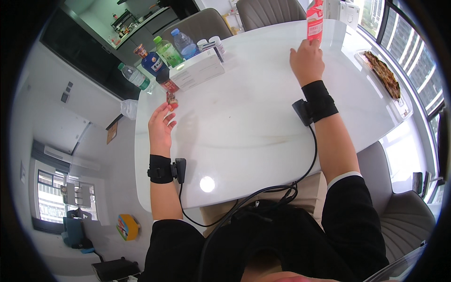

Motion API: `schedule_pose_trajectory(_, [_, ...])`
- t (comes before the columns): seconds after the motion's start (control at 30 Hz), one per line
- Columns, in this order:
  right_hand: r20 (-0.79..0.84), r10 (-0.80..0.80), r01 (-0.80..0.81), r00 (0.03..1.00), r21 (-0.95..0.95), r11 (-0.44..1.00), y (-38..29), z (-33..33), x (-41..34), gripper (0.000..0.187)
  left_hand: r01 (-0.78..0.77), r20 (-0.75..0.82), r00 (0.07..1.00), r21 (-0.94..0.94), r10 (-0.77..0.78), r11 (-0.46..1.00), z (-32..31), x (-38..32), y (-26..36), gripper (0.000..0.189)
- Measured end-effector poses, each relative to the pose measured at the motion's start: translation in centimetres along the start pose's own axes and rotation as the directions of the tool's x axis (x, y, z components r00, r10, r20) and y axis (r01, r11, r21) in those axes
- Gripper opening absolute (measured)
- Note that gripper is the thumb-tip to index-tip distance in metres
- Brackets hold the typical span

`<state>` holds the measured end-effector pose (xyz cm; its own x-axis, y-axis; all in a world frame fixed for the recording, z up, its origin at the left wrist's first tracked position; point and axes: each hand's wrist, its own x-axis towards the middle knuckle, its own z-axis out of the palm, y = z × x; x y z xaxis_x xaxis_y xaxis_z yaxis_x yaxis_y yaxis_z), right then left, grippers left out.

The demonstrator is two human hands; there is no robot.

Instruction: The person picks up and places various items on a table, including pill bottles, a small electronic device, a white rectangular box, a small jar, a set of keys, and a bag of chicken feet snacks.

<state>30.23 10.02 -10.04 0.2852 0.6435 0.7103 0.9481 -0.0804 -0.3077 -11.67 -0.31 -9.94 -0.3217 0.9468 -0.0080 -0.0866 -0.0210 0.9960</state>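
My left hand is at the left of the white table, palm turned inward and fingers apart, holding nothing. Its fingertips are close to a few small red-and-brown wrapped pieces; whether they touch cannot be seen. My right hand reaches toward the far edge, at the lower end of a red bottle or pouch with a pale label. Its thumb sticks out to the left, and the hand hides the contact, so a grip cannot be confirmed. Each wrist wears a black strap with a cabled device.
On the glossy table, a white box stands at the far left among a dark red jar, several bottles and white tubs. A clear tray of brown food lies at right. A black cable loops over the near edge.
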Motion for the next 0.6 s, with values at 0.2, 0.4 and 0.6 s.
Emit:
schedule_pose_trajectory(0.2, [-0.099,0.285,-0.257,0.953,0.227,0.939,3.2,-0.1,1.7,0.038,0.015,-0.004,1.0,-0.035,-0.015,0.999,0.0,-0.1,-0.1,0.03])
schedule_pose_trajectory(0.4, [-0.27,0.339,-0.226,0.901,0.375,0.899,6.8,2.3,3.2,0.04,0.023,0.012,1.0,-0.059,-0.022,0.998,0.1,0.2,-0.6,0.024])
schedule_pose_trajectory(0.6, [0.041,0.328,-0.286,0.944,0.599,0.748,5.3,1.4,2.9,0.026,0.019,0.009,1.0,-0.077,-0.019,0.997,-0.1,0.1,-0.6,0.019])
